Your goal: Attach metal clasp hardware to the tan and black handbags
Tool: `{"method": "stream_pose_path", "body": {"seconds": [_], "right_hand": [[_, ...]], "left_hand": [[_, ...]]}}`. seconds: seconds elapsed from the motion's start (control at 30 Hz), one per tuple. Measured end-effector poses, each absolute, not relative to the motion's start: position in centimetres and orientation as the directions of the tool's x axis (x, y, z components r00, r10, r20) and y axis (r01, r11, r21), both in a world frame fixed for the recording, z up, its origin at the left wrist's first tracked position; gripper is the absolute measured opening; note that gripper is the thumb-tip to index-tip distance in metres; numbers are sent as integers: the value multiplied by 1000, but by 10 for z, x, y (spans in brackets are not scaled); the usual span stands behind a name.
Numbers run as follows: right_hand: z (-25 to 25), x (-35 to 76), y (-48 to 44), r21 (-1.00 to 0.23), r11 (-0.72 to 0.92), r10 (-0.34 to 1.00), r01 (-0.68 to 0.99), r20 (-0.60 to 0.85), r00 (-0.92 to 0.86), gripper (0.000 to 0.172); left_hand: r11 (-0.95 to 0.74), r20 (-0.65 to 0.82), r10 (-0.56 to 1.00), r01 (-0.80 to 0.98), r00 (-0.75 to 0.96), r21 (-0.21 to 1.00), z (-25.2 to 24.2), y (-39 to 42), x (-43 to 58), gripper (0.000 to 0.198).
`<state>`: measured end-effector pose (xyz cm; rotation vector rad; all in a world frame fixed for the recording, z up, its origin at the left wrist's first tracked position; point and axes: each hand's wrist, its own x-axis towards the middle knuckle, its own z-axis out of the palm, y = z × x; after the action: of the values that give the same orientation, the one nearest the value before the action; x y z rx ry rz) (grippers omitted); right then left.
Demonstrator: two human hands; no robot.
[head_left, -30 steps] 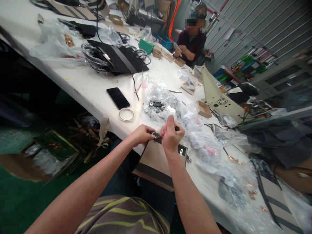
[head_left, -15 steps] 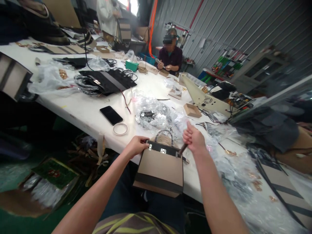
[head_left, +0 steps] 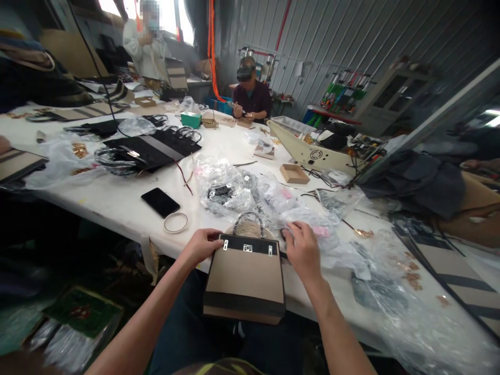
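A beige and black handbag (head_left: 245, 273) leans at the table's front edge, over my lap. Silver metal fittings (head_left: 247, 248) line its black top band, and its looped handle (head_left: 249, 214) stands up behind. My left hand (head_left: 205, 245) grips the bag's upper left corner, thumb to the front. Just right of the bag's upper right corner is my right hand (head_left: 302, 250), fingers curled together. Something small and dark shows at those fingertips; its kind is unclear. A dark strap-like end sticks out between bag and hand.
Crumpled clear plastic (head_left: 219, 179) lies behind the bag. To the left are a phone (head_left: 160, 202), a tape roll (head_left: 175, 222) and black bags (head_left: 156, 148). A small cardboard box (head_left: 294, 174) and a cream machine (head_left: 312, 151) stand back right. Two people (head_left: 252, 96) are across the table.
My right hand has moved off the bag's right fitting to beside its upper corner, and its dark stick-like tool no longer shows clearly. My left hand keeps its hold. The view has shifted.
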<state>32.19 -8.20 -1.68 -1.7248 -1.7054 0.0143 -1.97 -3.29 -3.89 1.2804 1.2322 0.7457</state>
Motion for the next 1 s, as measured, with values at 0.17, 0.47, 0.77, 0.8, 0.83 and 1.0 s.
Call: {"method": "stream_pose_path", "body": {"seconds": [0.17, 0.47, 0.77, 0.8, 0.83, 1.0], "right_hand": [[-37, 319, -123, -684, 22, 965, 729, 205, 162, 49], [-67, 323, -91, -765, 41, 953, 643, 223, 206, 48], [-58, 318, -110, -427, 174, 791, 887, 598, 132, 56], [-48, 314, -116, -392, 191, 759, 900, 640, 118, 53], [-38, 310, -121, -375, 215, 735, 902, 670, 104, 48], [-8, 289, -141, -363, 384, 716, 849, 698, -25, 28]], "left_hand": [[215, -277, 923, 239, 268, 947, -33, -30, -18, 45], [218, -270, 945, 263, 182, 940, -27, -42, -10, 35], [-73, 158, 963, 354, -217, 932, -27, -89, -29, 29], [-82, 196, 941, 377, -274, 922, -28, -98, -41, 28], [-64, 209, 920, 399, -332, 915, -28, -107, -55, 27], [114, 171, 829, 460, -532, 881, -37, -132, -145, 28]]}}
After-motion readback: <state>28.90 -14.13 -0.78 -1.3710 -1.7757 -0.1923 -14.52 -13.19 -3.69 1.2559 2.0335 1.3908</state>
